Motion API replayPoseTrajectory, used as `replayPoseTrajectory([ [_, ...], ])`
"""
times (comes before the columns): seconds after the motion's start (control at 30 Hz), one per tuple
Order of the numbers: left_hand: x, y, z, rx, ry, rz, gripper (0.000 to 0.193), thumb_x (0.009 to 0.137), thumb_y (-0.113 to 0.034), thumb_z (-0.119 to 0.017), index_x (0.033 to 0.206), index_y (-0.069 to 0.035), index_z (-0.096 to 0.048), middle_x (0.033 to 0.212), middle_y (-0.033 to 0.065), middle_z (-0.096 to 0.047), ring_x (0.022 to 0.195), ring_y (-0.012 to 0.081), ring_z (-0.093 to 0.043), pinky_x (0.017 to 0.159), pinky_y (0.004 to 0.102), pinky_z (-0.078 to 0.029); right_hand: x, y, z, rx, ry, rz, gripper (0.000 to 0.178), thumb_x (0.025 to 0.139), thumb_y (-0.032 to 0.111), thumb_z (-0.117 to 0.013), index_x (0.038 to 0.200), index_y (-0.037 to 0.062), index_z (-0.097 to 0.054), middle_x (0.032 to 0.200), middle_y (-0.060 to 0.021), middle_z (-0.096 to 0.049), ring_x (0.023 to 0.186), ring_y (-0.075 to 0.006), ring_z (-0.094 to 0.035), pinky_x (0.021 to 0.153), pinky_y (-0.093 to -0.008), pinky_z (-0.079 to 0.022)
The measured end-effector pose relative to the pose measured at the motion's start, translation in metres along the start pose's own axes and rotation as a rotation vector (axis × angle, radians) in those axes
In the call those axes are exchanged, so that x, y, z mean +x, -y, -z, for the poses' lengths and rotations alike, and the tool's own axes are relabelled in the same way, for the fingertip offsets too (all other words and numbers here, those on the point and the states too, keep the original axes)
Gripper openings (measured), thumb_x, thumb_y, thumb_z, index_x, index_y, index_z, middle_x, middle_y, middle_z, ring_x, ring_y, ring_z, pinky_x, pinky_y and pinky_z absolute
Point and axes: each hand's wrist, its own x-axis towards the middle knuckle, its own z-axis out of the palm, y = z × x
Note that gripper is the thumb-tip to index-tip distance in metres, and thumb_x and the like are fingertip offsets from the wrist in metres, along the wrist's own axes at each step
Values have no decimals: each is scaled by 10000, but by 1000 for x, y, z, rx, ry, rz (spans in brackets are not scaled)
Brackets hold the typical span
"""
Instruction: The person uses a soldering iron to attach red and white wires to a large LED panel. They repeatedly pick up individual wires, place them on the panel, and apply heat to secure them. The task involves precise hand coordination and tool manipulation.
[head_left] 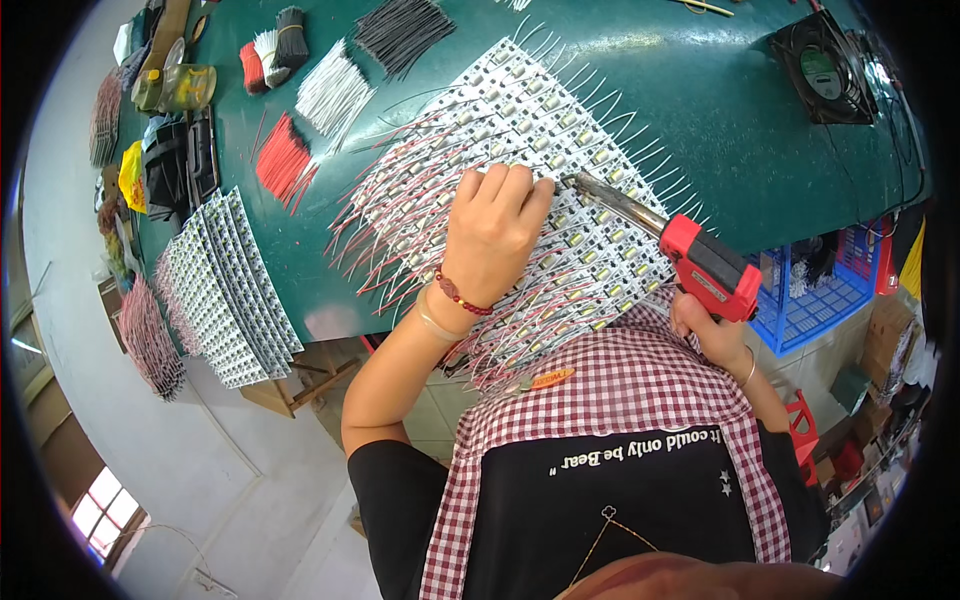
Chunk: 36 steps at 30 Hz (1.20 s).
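apron [640, 400]: your red-and-white checked apron fills the bottom of the view, closest to you, over a black shirt.
right hand [715, 330]: it's low at the table edge, fingers clamped round the grip of the red soldering gun [705, 265]; you only see part of the hand behind the gun body.
gun tip: the metal barrel runs up and left from the red body, and its tip sits on the strips right beside your left fingertips.
left hand [492, 235]: it's resting knuckles-up on the LED strips [560, 150], fingers together and curled down, pressing on the strips; can't tell if anything's pinched underneath. There's a red bead bracelet [460, 295] on that wrist.
LED strips: a wide mat of white strips lying side by side across the green table [720, 110], red and white wire leads sticking out along both sides.
second stack [225, 290]: more white strips piled at the left table edge, well apart from your hands.
wire bundles: red [283, 160], white [333, 95] and black [403, 32] cut wires lie farther back on the left.
fan [822, 68]: a black square fan sits at the far right of the table.
crate [815, 290]: a blue crate is below the table on your right.
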Motion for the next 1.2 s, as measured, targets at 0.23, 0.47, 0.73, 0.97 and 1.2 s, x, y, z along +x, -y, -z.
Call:
replayPoseTrajectory([
  [0.23,5,0,-3,-17,-24,-27,226,730,-35,-612,936,-64,-703,759,25,-484,729,188,-502,665,325,-368,1,-2,5,-144,29,38,233,966,142,-557,1117,-27,-502,662,-45,-525,581,-122,-516,569,-283,-456],
  [0.47,7,2,-1,1,-11,-37,216,733,-34,-613,925,-76,-702,763,18,-486,719,181,-490,660,325,-360,1,4,1,128,-35,3,90,932,118,-632,924,31,-612,728,11,-567,637,-69,-518,573,-249,-426],
  [0.73,10,3,1,18,16,-45,192,735,-36,-610,901,-84,-693,765,16,-490,720,179,-488,663,324,-361,-1,-10,4,-113,2,32,235,975,117,-545,1158,-23,-502,701,-46,-533,610,-121,-525,585,-281,-460],
  [0.97,10,2,2,36,32,-46,179,731,-48,-614,887,-86,-693,761,12,-493,724,177,-497,666,327,-364,0,5,2,102,-36,12,108,944,133,-616,922,28,-608,739,12,-573,648,-70,-524,577,-246,-427],
  [1.2,12,3,4,106,41,-81,177,725,-66,-624,888,-97,-686,792,5,-530,783,166,-545,703,330,-384,1,4,2,120,-20,7,140,953,157,-606,892,31,-603,712,-3,-569,632,-79,-532,575,-245,-427],
])
